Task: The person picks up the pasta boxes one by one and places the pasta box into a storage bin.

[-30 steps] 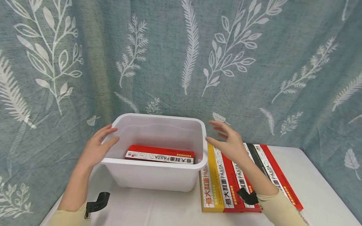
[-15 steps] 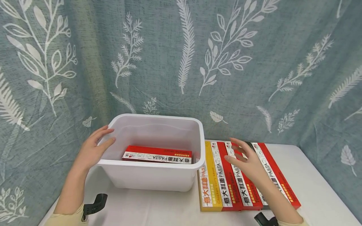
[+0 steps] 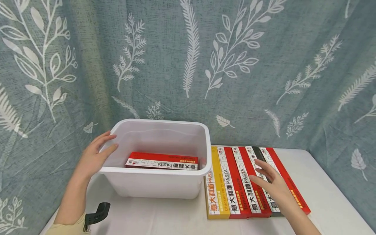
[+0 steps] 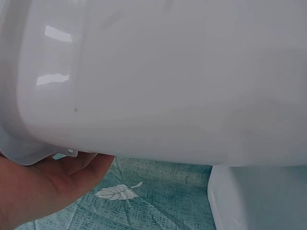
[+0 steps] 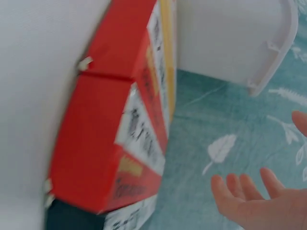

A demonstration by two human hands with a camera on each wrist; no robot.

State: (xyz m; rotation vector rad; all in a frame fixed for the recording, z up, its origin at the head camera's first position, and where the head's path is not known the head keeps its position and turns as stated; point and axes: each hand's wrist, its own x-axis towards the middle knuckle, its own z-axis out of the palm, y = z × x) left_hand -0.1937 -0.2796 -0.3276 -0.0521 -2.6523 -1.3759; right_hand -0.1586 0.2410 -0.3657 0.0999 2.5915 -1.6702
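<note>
My left hand (image 3: 95, 155) rests at the left rim of a white plastic bin (image 3: 155, 184), with thumb and fingertips reaching over the edge. The left wrist view shows that hand (image 4: 62, 184) beside the bin's outer wall (image 4: 158, 86). Inside the bin lies a red and white pasta box (image 3: 161, 161), low down. My right hand (image 3: 274, 186) is held over a row of pasta boxes to the right, fingers spread apart from the thumb and holding nothing. The row has a yellow box (image 3: 218, 186), red boxes (image 3: 239, 182) and a black one (image 3: 261, 160) laid side by side.
A white tabletop (image 3: 164, 215) carries the bin and the boxes. Behind them hangs a blue-green leaf-patterned curtain (image 3: 164, 58), close to the bin's back. The yellow box lies right by the bin's right side.
My right hand has moved away from the bin's right rim, rightward and down over the pasta boxes. My left hand stays at the left rim. The view has shifted slightly.
</note>
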